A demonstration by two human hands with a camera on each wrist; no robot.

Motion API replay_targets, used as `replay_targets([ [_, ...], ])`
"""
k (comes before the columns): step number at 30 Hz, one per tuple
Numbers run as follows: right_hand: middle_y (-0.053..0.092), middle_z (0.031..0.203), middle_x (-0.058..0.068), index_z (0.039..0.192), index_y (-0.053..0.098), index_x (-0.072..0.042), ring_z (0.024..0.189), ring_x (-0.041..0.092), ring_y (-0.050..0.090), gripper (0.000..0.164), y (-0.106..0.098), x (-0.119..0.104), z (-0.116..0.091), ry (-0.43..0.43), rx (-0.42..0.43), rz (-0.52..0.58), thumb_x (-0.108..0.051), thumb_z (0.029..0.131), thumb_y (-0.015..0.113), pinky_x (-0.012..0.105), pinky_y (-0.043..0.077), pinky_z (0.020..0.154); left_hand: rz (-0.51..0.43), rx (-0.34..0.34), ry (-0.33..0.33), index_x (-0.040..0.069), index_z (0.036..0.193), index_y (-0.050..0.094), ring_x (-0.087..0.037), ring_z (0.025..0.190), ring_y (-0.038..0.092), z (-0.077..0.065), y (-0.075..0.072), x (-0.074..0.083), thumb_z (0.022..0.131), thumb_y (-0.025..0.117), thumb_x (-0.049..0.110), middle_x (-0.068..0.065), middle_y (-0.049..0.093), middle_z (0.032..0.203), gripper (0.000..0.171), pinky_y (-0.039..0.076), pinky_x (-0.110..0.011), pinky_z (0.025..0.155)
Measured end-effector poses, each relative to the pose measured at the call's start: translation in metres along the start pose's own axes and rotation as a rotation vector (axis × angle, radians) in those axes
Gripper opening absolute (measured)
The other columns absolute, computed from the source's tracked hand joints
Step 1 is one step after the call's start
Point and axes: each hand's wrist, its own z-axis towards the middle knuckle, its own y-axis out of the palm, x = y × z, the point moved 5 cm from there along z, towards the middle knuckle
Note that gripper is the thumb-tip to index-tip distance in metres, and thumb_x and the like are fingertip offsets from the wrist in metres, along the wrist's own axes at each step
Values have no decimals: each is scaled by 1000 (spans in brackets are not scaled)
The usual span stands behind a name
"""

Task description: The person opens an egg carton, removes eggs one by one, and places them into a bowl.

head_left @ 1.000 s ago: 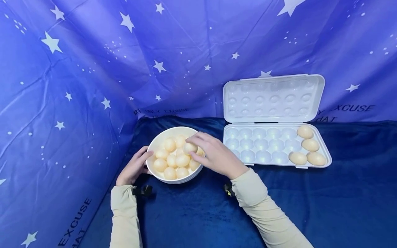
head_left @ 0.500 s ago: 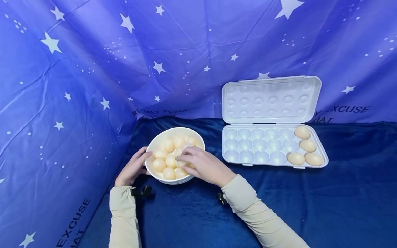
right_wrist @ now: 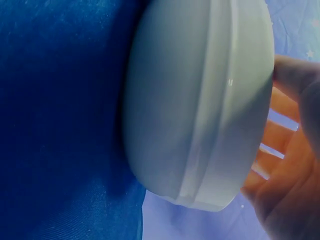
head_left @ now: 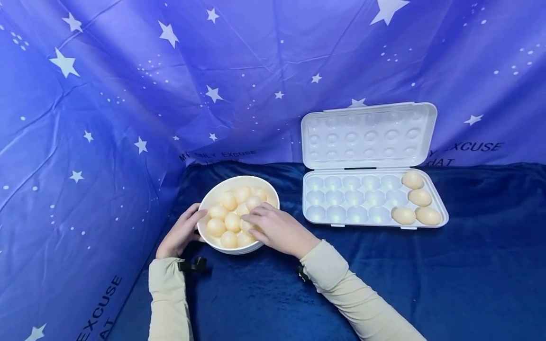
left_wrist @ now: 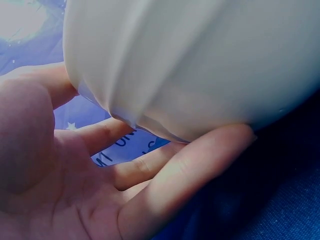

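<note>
A white bowl (head_left: 213,195) full of pale eggs (head_left: 229,201) stands on the cloth, leaning slightly. My left hand (head_left: 177,234) grips its left side, thumb at the rim and fingers spread under the wall. In the left wrist view, those fingers (left_wrist: 200,160) touch the outside of the bowl. My right hand (head_left: 286,232) reaches over the bowl's right side and pinches an egg (head_left: 245,226) between thumb and fingers, partly hidden by them. From the right wrist, the bowl wall (right_wrist: 170,100) hides the fingertips and eggs.
Right of the bowl lies an open white egg carton (head_left: 362,223), its lid (head_left: 367,147) raised against the starry curtain (head_left: 256,57). Several eggs (head_left: 420,198) fill its right end; the other cups hold nothing. Dark blue cloth (head_left: 384,274) covers the table.
My right hand has moved left and down into the bowl, from an upper-right egg to one nearer the front. The left hand keeps its grip. The whole view has shifted slightly.
</note>
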Motion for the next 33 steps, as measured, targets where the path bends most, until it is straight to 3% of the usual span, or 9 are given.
replay_targets([
  [7, 64, 124, 6, 126, 64, -6, 117, 19, 56, 34, -1, 0, 0, 20, -13, -35, -27, 101, 58, 32, 50, 99, -6, -15, 6, 1, 139, 35, -15, 85, 69, -1, 1, 3, 106, 44, 28, -2, 61, 107, 43, 60, -42, 64],
  [19, 64, 117, 5, 129, 58, -5, 111, 19, 57, 35, -23, 4, -10, 15, 55, -7, -24, 100, 59, 34, 51, 97, -15, 10, -18, 6, 135, 41, -15, 86, 69, 0, 3, -3, 105, 46, 27, -3, 61, 110, 36, 60, -43, 65],
  [28, 66, 115, 8, 134, 54, 0, 108, 21, 61, 45, -59, 27, -44, 160, 184, 14, -21, 96, 66, 39, 53, 93, -33, 4, -2, 5, 136, 40, -16, 87, 69, 0, 3, -5, 105, 47, 29, -1, 62, 109, 40, 61, -43, 65],
  [33, 66, 116, 9, 135, 52, -1, 108, 23, 62, 47, -78, 41, -68, 208, 203, -33, -21, 95, 67, 42, 54, 91, -33, -7, 8, 5, 135, 40, -16, 87, 69, -1, 0, -4, 106, 47, 29, 0, 62, 108, 38, 61, -42, 66],
])
